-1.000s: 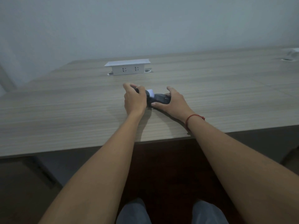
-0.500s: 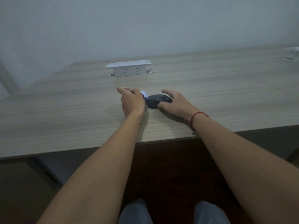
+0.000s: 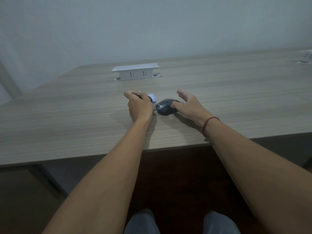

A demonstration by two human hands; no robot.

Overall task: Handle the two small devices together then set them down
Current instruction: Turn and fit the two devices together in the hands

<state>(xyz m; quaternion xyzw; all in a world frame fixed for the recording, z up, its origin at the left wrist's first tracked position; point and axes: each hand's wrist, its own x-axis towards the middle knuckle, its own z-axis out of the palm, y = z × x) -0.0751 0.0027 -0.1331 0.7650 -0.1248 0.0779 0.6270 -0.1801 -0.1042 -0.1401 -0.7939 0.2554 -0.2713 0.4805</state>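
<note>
A black computer mouse lies on the wooden table, a little in front of me. My right hand rests beside it with fingers spread; only the thumb touches the mouse's right side. My left hand is closed around a small dark device with a pale, whitish-blue end that sticks out to the right of my fingers. Most of that device is hidden inside my fist. The two devices are a short gap apart.
A white pop-up socket box stands on the table beyond my hands. A cable grommet sits at the far right edge. The table's front edge runs just under my forearms, with my knees below.
The two devices, held together a second ago, have come apart. My right hand has opened and slid right off the mouse; my left hand moved slightly left with the small device.
</note>
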